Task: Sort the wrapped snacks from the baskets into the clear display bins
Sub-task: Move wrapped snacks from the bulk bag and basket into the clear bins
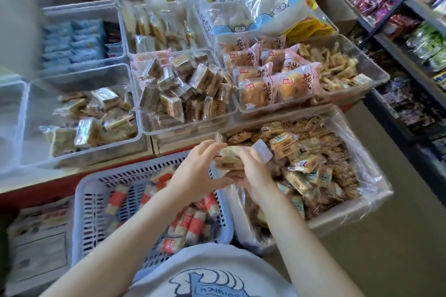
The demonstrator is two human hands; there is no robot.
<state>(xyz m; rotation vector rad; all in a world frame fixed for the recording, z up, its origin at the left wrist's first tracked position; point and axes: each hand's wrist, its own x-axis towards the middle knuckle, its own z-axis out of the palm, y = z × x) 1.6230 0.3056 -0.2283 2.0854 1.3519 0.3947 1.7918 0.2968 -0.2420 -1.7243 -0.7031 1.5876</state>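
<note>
Left hand (198, 171) and right hand (253, 173) clasp a stack of wrapped snacks (228, 160), fingers curled round it; best kept squared before carrying toward the eleven-o'clock clear bin (79, 149).

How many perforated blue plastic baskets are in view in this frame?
1. The blue basket sits at lower left, under the left hand, holding red-and-white wrapped snacks. The other containers are clear bins or a lined box; more baskets may lie out of frame.

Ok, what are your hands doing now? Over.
Left hand and right hand both grip a stack of wrapped snacks, above the lined box. Clear bins ahead, nothing blocking.
</note>
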